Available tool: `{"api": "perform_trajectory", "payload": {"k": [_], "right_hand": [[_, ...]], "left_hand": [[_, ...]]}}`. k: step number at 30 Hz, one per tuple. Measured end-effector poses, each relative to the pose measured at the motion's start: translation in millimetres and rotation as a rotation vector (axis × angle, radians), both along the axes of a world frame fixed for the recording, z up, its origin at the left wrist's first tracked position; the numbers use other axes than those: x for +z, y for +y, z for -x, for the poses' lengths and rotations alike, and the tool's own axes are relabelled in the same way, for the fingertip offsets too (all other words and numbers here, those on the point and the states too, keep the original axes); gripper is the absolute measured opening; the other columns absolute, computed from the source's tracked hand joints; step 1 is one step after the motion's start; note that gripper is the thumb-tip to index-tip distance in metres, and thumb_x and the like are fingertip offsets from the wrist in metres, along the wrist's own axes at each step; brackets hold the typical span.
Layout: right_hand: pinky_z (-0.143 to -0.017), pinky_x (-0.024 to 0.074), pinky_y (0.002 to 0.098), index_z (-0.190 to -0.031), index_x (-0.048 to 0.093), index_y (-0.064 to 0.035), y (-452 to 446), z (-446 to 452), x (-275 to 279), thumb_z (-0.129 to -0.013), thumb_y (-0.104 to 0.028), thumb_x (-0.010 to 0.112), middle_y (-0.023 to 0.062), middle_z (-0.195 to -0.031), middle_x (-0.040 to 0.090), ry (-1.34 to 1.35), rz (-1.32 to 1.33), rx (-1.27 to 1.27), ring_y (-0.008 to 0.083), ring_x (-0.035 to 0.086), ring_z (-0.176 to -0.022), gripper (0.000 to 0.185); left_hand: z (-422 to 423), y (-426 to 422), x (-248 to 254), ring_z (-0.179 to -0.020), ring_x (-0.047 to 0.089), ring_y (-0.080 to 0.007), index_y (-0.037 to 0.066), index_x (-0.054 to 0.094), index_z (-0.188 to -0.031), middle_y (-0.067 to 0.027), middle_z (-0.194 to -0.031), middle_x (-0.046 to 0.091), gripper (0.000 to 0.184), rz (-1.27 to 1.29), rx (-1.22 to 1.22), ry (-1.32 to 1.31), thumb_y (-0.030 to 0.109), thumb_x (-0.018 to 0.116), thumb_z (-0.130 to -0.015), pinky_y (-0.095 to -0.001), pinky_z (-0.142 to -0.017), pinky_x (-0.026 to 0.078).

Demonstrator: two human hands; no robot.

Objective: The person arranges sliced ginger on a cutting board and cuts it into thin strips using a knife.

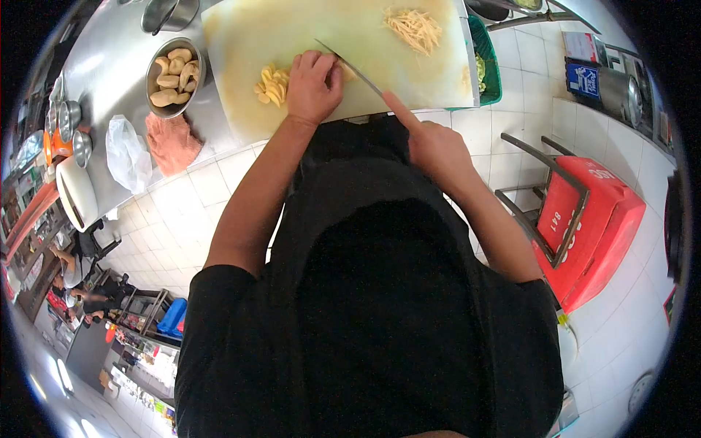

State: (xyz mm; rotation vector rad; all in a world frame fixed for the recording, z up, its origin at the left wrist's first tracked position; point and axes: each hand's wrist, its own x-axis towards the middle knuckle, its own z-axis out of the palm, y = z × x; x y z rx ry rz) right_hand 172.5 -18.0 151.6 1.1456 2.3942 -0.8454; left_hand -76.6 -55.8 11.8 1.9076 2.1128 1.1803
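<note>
On the pale cutting board (244,36), my left hand (315,86) presses down with its fingers curled. What lies under its fingertips is mostly hidden. My right hand (438,150) grips the orange handle of a knife (363,78), whose blade slants up and left across the board, close beside my left fingers. Small yellowish pieces (347,71) lie next to the blade. Left of my left hand sits a pile of yellow slices (272,85). Thin pale strips (413,31) are heaped at the board's upper right.
A metal bowl (155,68) of peeled, pale chunks stands left of the board, by an orange cloth (172,143) and a plastic bag (128,155). A green basket (491,66) adjoins the right edge. A red container (593,226) stands right. People (91,299) are at far left.
</note>
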Motion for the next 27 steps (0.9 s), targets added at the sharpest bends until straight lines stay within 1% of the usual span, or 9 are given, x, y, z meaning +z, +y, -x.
{"api": "perform_trajectory", "payload": {"k": [1, 4, 13, 22, 27], "right_hand": [[-0.067, 0.0556, 0.0548, -0.169, 0.025, -0.0345, -2.6, -0.8, 8.9, -0.093, -0.005, 0.056, 0.0228, -0.078, 0.071, -0.028, 0.018, 0.011, 0.0418, 0.071, -0.072, 0.087], [-0.067, 0.0584, 0.0544, -0.170, 0.018, -0.0381, -4.9, -12.5, 10.7, -0.090, -0.007, 0.060, 0.0214, -0.083, 0.072, -0.070, 0.020, 0.047, 0.0402, 0.073, -0.074, 0.095], [-0.066, 0.0589, 0.0523, -0.169, 0.022, -0.0381, -10.3, -13.2, 19.0, -0.091, -0.006, 0.060, 0.0220, -0.085, 0.072, -0.058, -0.038, 0.014, 0.0393, 0.074, -0.075, 0.093], [-0.067, 0.0591, 0.0529, -0.169, 0.023, -0.0377, -12.0, -9.6, 17.6, -0.091, -0.005, 0.060, 0.0224, -0.083, 0.071, -0.085, -0.025, 0.038, 0.0399, 0.074, -0.075, 0.092], [-0.067, 0.0585, 0.0543, -0.169, 0.024, -0.0365, -11.0, -4.9, -0.8, -0.091, -0.006, 0.060, 0.0220, -0.085, 0.073, -0.048, -0.002, 0.011, 0.0411, 0.074, -0.076, 0.091]], "left_hand": [[-0.7, -1.4, 0.3, -0.091, 0.060, -0.0382, 0.009, 0.068, -0.100, -0.0126, -0.096, 0.063, 0.016, 0.001, 0.004, 0.001, 0.007, 0.071, -0.084, -0.0493, -0.082, 0.052], [-0.7, -0.2, 1.7, -0.091, 0.059, -0.0380, 0.009, 0.068, -0.099, -0.0126, -0.096, 0.062, 0.015, 0.002, 0.009, 0.004, 0.007, 0.071, -0.085, -0.0492, -0.081, 0.051], [-0.3, -1.2, -1.8, -0.093, 0.059, -0.0382, 0.010, 0.068, -0.099, -0.0129, -0.097, 0.063, 0.015, 0.012, 0.008, -0.004, 0.008, 0.071, -0.085, -0.0491, -0.082, 0.052], [1.1, -0.8, -1.9, -0.092, 0.060, -0.0375, 0.009, 0.069, -0.100, -0.0126, -0.097, 0.063, 0.015, 0.034, -0.008, -0.003, 0.009, 0.072, -0.085, -0.0485, -0.083, 0.052], [-0.9, 0.7, 0.2, -0.092, 0.060, -0.0375, 0.009, 0.069, -0.099, -0.0124, -0.097, 0.063, 0.014, -0.002, -0.001, -0.030, 0.008, 0.072, -0.086, -0.0488, -0.082, 0.052]]}}
